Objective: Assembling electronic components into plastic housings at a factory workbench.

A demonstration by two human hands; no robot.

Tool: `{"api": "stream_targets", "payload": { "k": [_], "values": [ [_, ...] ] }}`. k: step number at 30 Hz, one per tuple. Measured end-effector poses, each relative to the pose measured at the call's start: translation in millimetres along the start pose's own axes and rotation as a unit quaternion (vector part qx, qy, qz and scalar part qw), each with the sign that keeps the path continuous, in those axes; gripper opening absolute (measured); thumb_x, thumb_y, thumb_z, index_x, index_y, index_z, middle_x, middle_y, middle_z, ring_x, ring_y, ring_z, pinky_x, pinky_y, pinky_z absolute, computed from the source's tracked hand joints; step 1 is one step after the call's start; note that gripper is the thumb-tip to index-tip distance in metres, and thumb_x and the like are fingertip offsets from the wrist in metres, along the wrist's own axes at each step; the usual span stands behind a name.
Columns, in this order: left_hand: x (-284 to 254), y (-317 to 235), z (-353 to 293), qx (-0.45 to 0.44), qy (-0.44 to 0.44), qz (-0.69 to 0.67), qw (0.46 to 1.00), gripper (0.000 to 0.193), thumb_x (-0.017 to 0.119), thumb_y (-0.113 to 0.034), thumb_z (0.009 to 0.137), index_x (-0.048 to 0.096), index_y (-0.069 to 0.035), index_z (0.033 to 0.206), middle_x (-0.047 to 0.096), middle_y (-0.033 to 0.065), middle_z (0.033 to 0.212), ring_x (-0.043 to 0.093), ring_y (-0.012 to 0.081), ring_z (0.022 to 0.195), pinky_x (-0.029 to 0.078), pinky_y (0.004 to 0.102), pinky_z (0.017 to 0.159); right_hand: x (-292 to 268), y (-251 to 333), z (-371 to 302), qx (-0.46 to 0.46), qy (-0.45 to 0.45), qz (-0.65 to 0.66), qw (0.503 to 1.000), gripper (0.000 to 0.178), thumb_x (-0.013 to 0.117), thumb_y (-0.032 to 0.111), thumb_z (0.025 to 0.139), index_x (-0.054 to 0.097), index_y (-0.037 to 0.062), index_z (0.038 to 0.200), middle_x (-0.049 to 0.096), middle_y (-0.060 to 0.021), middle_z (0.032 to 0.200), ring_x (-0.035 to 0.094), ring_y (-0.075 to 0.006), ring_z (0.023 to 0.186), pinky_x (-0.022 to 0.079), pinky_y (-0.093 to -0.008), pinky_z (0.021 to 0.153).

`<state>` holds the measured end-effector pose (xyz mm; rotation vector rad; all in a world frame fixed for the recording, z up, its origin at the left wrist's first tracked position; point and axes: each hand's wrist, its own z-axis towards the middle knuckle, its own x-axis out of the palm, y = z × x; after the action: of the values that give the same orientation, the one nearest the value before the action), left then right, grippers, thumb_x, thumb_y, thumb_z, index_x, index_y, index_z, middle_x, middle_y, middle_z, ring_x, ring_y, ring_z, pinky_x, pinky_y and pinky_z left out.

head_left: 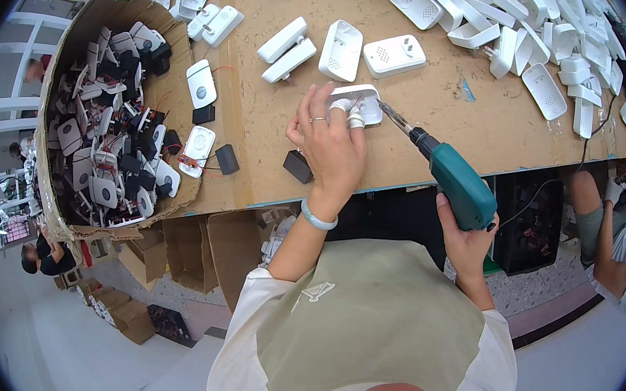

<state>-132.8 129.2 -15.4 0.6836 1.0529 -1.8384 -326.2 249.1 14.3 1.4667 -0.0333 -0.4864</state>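
Note:
My left hand (330,151) is closed on an open white plastic housing (369,108) near the table's front edge. White wraps cover some of its fingertips, which reach inside the shell. My right hand (467,241) grips a green corded power screwdriver (461,184) from behind. Its metal tip points left and reaches the housing's right side; whether it touches anything inside cannot be made out. Just left of my left wrist lies a small black block (298,166). Beyond the housing lie an open white shell (341,50) and a closed white plug-in unit (394,56).
A cardboard box (57,161) full of white and black parts with wires stands at the left. White housings (492,16) are heaped at the back right. A black cord (539,187) runs from the screwdriver along the table's right. Another person (615,227) sits at the far right.

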Motion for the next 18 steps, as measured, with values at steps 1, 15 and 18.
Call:
{"api": "stream_targets", "payload": {
  "k": [1,15,18],
  "values": [
    [0.2,0.8,0.3,-0.001,0.002,0.005,1.000,0.018,0.067,-0.005,0.082,0.066,0.002,0.098,0.057,0.0150,0.135,0.046,0.0374,0.132,0.029,0.0527,0.105,-0.1,-0.5,-0.1,-0.001,0.001,0.002,1.000,0.023,0.075,-0.004,0.082,0.066,-0.0038,0.103,0.065,-0.0110,0.099,0.063,-0.0197,0.089,0.049,-0.0285,0.081],
    [-142.8,83.9,-78.9,-0.137,0.261,-0.598,0.745,0.029,0.065,-0.017,0.096,0.063,0.002,0.118,0.057,0.0090,0.127,0.056,0.0206,0.121,0.046,0.0359,0.103,-11.2,-6.8,-2.5,0.023,-0.083,0.012,0.996,0.026,0.069,0.002,0.094,0.067,-0.0043,0.119,0.069,-0.0056,0.102,0.049,-0.0061,0.064,0.041,-0.0211,0.058],
    [-178.2,149.2,-132.4,-0.161,0.317,-0.597,0.719,0.044,0.067,-0.027,0.093,0.064,0.004,0.124,0.062,0.0129,0.129,0.058,0.0215,0.120,0.045,0.0350,0.104,-6.4,-2.6,-0.1,0.018,-0.071,0.036,0.997,0.026,0.069,0.002,0.094,0.067,-0.0045,0.119,0.069,-0.0050,0.100,0.048,-0.0058,0.064,0.040,-0.0210,0.058]
  ]
}}
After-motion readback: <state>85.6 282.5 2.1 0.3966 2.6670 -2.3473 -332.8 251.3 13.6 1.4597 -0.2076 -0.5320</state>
